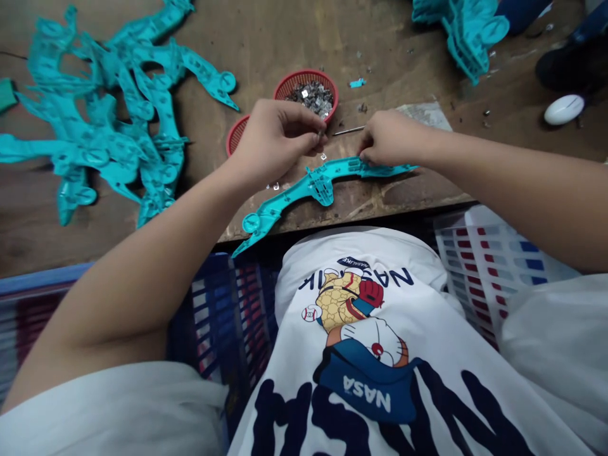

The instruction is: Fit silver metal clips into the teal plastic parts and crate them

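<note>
Teal parts heap (80, 145): Piled loose and interlocked, well left of the left fingers (306, 115); liable to slide if tugged from beneath.
Blue crate (209, 316): Below the worktable (389, 38) edge, left of the left fingers and nearer the body.
Half-hidden red basket (232, 138): Left of the left fingers, partly covered by the wrist; contents not visible.
Left hand (278, 133): Pinched together at thumb and forefinger; cannot tell whether around a clip. Prone to drop anything so tiny through a slack pinch.
Filled red basket (308, 73): Just beyond the left fingers, heaped with metal clips (311, 98); apt to spill if nudged by the knuckles.
Loose clip (323, 156): Just below the left fingertips; easily lost under a brushing hand.
Teal strip (320, 185): Below both sets of fingers, overhanging the worktable at its left end; likely to pivot if pressed off-centre or caught by the forearm.
Metal rod (349, 131): Projecting from the right fingers (368, 152) toward the left; able to jab them if slipping.
Right hand (392, 139): Curled closely, seemingly clamped on the rod, against the strip's right half; exact grip hidden.
White crate (468, 221): Below and right of the right fingers.
Teal stack (468, 38): Beyond and right of the right fingers.
</note>
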### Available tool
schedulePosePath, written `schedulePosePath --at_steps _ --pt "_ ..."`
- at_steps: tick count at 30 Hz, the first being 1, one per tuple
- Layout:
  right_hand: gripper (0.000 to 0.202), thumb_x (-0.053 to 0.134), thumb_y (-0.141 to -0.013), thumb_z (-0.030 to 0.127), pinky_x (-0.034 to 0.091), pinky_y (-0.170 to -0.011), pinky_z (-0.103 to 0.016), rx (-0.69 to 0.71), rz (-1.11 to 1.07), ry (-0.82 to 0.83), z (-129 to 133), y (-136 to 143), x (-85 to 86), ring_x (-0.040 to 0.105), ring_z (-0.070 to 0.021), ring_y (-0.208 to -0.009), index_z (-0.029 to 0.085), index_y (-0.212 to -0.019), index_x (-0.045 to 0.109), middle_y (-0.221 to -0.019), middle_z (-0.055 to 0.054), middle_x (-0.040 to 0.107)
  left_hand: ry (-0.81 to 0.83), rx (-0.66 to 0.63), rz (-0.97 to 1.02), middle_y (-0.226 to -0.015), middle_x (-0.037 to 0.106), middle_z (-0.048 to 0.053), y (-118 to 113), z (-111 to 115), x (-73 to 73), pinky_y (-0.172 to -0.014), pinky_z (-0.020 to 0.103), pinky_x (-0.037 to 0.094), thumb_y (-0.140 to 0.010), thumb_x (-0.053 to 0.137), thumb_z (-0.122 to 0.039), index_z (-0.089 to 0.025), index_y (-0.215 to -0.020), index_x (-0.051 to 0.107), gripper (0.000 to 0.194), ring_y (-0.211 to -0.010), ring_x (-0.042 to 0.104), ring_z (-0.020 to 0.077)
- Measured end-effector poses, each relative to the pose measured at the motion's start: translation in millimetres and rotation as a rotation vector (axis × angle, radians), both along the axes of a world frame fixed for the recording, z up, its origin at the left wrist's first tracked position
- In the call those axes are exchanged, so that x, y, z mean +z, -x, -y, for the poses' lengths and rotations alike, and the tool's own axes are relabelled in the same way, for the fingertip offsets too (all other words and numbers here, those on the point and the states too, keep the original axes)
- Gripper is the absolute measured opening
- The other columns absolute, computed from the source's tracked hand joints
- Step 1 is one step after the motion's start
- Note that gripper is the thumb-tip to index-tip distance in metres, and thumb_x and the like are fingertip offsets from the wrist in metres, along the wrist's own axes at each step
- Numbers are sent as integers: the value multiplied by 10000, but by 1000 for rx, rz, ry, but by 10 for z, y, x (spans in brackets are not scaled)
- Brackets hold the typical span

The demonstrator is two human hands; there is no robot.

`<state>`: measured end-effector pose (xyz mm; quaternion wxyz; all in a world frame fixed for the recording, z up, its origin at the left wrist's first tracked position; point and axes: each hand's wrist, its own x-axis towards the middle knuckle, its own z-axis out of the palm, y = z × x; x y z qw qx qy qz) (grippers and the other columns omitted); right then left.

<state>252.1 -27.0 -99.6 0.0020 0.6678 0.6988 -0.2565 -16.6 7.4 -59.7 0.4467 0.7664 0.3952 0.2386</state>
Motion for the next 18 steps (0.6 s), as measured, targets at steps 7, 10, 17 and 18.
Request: schedulePosePath --at_steps 7,10,17,18 --pt "211 1000 -992 316 711 -1274 -582 -27 -113 -7 -59 -105 -119 871 -478 -1364 260 -1194 977 -1007 -144 913 -13 -30 -108 -1114 969 79 18 -14 -62 -1100 610 806 -1043 803 -282 -241 -1126 899 134 -1115 945 328" --pt "251 1004 -985 329 714 -1270 -585 -31 -93 -29 -65 -84 -129 867 -482 -1373 261 -1226 981 -1052 -153 925 -88 -82 -232 -1119 964 82 24 -30 -95 -1058 610 791 -1065 804 -332 -256 -1230 938 226 -1128 928 354" --pt "163 960 -989 292 697 -1287 -561 3 -68 -56 1 41 -88 828 -479 -1481 287 -1152 968 -1213 -154 950 -444 -408 -609 -1422 907 150 -15 146 -305 -1265 618 667 -1077 787 -340 -250 -1357 990 357 -1419 832 447" --pt "180 965 -981 298 700 -1283 -552 2 -84 -54 19 54 -82 815 -478 -1510 293 -1161 967 -1231 -151 952 -489 -427 -637 -1469 884 167 -29 191 -363 -1288 646 652 -1078 793 -341 -241 -1367 988 363 -1465 801 468"
